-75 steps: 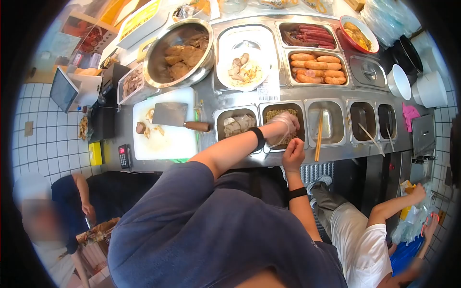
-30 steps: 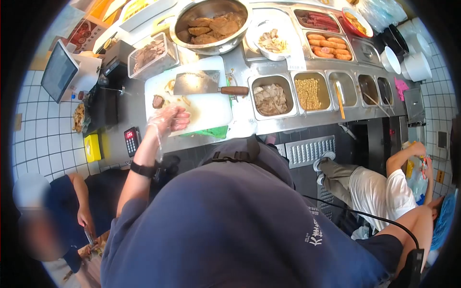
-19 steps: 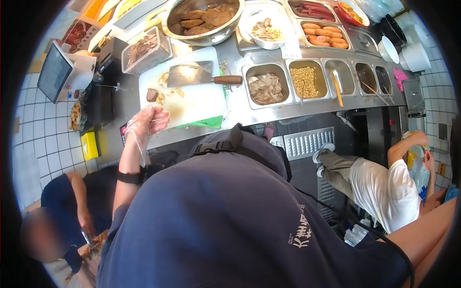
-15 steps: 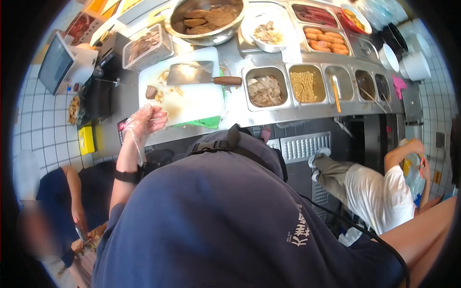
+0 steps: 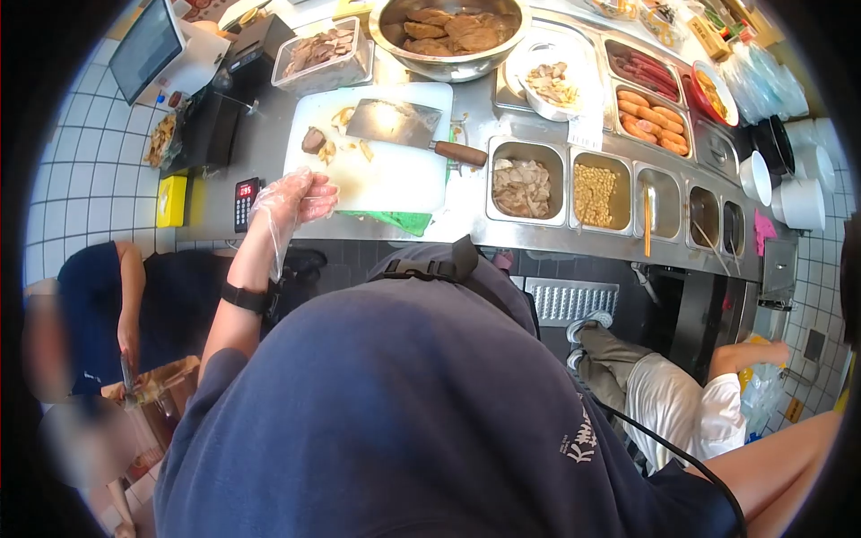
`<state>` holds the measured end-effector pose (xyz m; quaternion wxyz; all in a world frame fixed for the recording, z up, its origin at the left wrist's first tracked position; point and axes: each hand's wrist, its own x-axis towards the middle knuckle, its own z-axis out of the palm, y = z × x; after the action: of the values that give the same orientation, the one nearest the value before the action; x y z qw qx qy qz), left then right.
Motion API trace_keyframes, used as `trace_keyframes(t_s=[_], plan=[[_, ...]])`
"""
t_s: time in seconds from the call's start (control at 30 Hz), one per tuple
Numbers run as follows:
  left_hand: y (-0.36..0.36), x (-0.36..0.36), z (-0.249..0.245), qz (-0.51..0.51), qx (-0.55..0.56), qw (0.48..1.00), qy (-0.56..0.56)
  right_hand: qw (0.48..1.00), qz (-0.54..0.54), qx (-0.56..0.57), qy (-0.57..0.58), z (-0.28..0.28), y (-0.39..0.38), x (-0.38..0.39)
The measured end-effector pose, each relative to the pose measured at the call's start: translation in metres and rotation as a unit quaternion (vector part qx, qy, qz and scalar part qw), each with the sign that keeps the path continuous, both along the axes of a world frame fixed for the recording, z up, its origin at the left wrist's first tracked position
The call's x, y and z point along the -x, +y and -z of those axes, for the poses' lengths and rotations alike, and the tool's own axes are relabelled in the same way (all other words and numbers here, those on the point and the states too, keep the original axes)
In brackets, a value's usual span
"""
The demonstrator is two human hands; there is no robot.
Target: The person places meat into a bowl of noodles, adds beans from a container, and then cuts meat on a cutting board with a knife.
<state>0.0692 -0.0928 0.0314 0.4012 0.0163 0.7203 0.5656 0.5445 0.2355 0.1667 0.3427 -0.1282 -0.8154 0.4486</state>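
My left hand (image 5: 298, 199), in a clear plastic glove, hovers over the near left edge of the white cutting board (image 5: 408, 184). Its fingers are loosely bent and slightly apart, with nothing visible in them. Just beyond the fingertips lies a chunk of brown meat (image 5: 313, 140) with small scraps beside it. A cleaver (image 5: 395, 122) rests flat on the board, its wooden handle pointing right over the edge. A green cloth (image 5: 399, 221) pokes out under the board's near side. Only my right forearm (image 5: 771, 457) shows, at lower right; the hand is outside the view.
Behind the board stand a tub of sliced meat (image 5: 321, 56) and a steel bowl of meat (image 5: 453, 58). Metal pans, including one of sausages (image 5: 652, 122), line the right. One person (image 5: 686, 403) bends at right; others are at lower left. A keypad device (image 5: 246, 204) sits left.
The view has shifted, so the counter appears farther right and slightly lower. My left hand keeps about the same pose near the board, and the cleaver stays in place.
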Motion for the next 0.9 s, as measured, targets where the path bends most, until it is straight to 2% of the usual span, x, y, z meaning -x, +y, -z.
trace_keyframes(t_s=[0.33, 0.43, 0.53, 0.9], plan=[[-0.006, -0.007, -0.002, -0.035, 0.02, 0.999, 0.0, 1.0, -0.02, -0.004, -0.003, -0.007, 0.015, -0.001], [-0.018, -0.005, 0.007, -0.003, 0.006, 1.0, 0.013, 1.0, -0.03, -0.006, -0.005, -0.011, 0.015, 0.012], [-0.017, -0.008, 0.007, -0.044, -0.005, 0.999, 0.001, 0.999, -0.044, 0.0, -0.009, -0.01, 0.015, 0.014], [-0.017, -0.019, 0.003, -0.068, -0.007, 0.998, -0.005, 0.998, -0.063, 0.008, -0.027, -0.01, 0.032, 0.018]])
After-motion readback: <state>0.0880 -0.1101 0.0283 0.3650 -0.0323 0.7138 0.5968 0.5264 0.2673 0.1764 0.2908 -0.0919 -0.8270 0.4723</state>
